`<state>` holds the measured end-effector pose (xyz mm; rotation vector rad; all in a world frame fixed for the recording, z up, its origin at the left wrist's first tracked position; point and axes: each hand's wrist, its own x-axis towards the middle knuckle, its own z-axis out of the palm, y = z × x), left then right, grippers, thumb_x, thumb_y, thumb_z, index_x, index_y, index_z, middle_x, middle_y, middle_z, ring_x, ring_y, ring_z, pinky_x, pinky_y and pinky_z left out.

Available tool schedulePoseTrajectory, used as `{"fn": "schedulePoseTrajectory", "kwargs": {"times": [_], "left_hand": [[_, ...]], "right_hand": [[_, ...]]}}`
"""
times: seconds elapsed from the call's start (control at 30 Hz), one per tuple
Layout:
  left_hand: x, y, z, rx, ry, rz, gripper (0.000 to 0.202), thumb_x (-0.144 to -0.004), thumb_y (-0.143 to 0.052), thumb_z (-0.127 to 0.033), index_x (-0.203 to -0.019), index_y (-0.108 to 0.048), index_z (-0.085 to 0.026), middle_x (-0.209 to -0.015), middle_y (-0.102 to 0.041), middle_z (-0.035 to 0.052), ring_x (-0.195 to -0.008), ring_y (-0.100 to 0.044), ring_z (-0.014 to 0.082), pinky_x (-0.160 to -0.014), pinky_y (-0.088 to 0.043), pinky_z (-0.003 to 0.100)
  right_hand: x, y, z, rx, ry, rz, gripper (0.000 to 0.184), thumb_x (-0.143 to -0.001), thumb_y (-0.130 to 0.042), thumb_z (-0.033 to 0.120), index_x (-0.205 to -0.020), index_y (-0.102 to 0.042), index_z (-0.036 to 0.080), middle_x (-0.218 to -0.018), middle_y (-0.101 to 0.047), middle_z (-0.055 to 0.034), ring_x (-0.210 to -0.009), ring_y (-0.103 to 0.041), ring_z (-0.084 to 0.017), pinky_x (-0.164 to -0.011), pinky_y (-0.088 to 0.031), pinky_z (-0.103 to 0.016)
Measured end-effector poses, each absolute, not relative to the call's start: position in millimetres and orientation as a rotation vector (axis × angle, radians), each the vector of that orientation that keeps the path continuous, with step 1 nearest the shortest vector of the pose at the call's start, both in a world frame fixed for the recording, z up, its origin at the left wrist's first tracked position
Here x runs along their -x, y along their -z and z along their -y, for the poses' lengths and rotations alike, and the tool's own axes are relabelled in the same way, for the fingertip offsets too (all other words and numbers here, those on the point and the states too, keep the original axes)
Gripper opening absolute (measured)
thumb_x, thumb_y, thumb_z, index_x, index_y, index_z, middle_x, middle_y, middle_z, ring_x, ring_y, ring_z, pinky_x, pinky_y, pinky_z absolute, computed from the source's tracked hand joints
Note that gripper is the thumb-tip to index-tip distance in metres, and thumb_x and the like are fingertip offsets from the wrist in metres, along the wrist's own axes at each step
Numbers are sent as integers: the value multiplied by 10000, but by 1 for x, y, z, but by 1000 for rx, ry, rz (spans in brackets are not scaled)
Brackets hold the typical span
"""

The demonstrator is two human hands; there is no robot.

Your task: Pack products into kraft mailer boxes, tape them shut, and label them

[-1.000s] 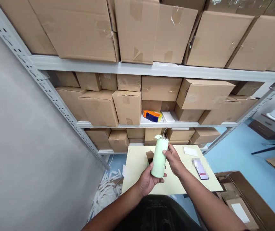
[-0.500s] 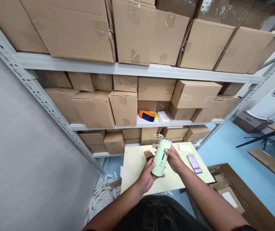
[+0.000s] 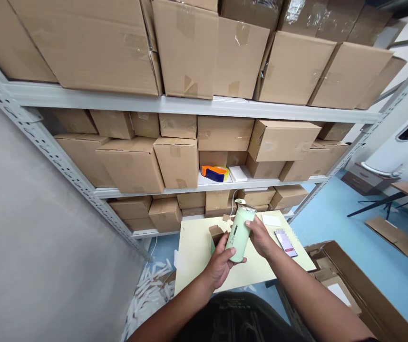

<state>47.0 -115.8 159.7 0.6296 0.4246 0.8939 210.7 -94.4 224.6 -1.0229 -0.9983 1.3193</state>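
A pale green tumbler [image 3: 240, 237] with a silver rim, a loop at its top and dark lettering on its side is held over the cream table [image 3: 193, 270]. My left hand [image 3: 221, 263] wraps round its lower part, thumb on the front. Higher up, my right hand [image 3: 259, 235] grips the tumbler's right side with the fingers behind it. Just left of the tumbler stands a small open box [image 3: 216, 233] with brown flaps and a green side, partly hidden by my left hand.
A phone [image 3: 286, 243] and a white card [image 3: 271, 220] lie on the table's right part. Shelves [image 3: 186, 103] packed with cardboard boxes rise behind. On the middle shelf sits an orange and blue tape dispenser [image 3: 214, 173]. A large open carton [image 3: 346, 270] stands right; white strips [image 3: 150, 294] litter the floor left.
The tumbler has turned slightly in my hands, its lettering shifting left. More of the small open box shows beside it. The whole view has shifted a little.
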Motion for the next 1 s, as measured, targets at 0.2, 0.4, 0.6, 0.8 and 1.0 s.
{"fn": "schedulePoseTrajectory", "kwargs": {"times": [0.2,0.4,0.6,0.8,1.0], "left_hand": [[-58,-166,117,-693,-956,-489,623,-778,-860,-278,-1308,-532,-272,-1346,-562,100,-1216,-564,280,-1005,-514,483],[-58,-160,112,-644,-859,-424,565,-838,-800,-426,-1312,-565,-227,-1261,-621,133,-1188,-604,323,-970,-522,506],[-62,-158,108,-695,-900,-448,610,-833,-826,-349,-1360,-528,-268,-1351,-586,117,-1173,-610,277,-984,-523,475],[-56,-155,106,-647,-860,-409,567,-861,-784,-385,-1355,-562,-218,-1271,-648,155,-1142,-671,344,-921,-538,464],[-55,-158,104,-553,-782,-331,576,-912,-649,-565,-1283,-599,-126,-1214,-675,212,-1067,-699,369,-815,-568,449]], "right_hand": [[-214,-226,88,1055,-1160,994,633,-780,-792,557,-1301,-570,274,-1038,-722,-54,-867,-655,-247,-726,-538,-349],[-221,-222,86,974,-1281,978,481,-793,-768,505,-1186,-649,255,-977,-705,-33,-829,-636,-227,-705,-507,-326],[-215,-220,77,1035,-1095,890,530,-717,-854,456,-1151,-635,247,-1045,-697,-41,-956,-622,-239,-782,-519,-329],[-217,-219,82,1028,-1181,927,532,-762,-805,525,-1179,-622,249,-954,-679,-25,-852,-620,-231,-705,-515,-324],[-218,-219,79,997,-1245,861,455,-806,-729,498,-1164,-610,245,-939,-679,-26,-833,-619,-231,-713,-508,-331]]}}
